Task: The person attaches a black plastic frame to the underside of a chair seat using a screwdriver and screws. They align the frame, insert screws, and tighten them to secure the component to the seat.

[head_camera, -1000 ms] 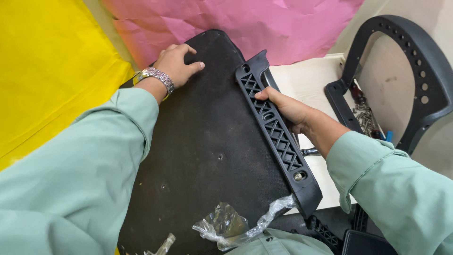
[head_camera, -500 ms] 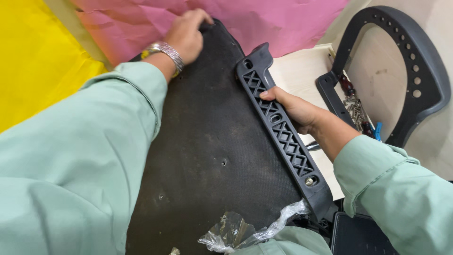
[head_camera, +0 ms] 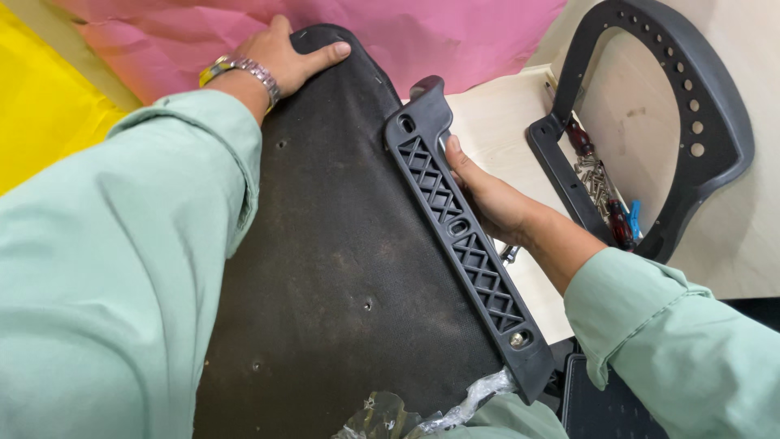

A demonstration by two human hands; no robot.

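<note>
My left hand (head_camera: 280, 57), a metal watch at the wrist, lies flat and unclenched on the far rounded edge of the wide black fabric-covered seat panel (head_camera: 341, 268), which stretches toward me over pink paper (head_camera: 455, 36). Along the panel's right edge sits a long black plastic bracket with a lattice pattern (head_camera: 463, 244); my right hand (head_camera: 487, 199) grips its outer side. Further right, a curved black plastic frame with holes (head_camera: 699, 122) rests on the pale tabletop (head_camera: 496, 122).
</note>
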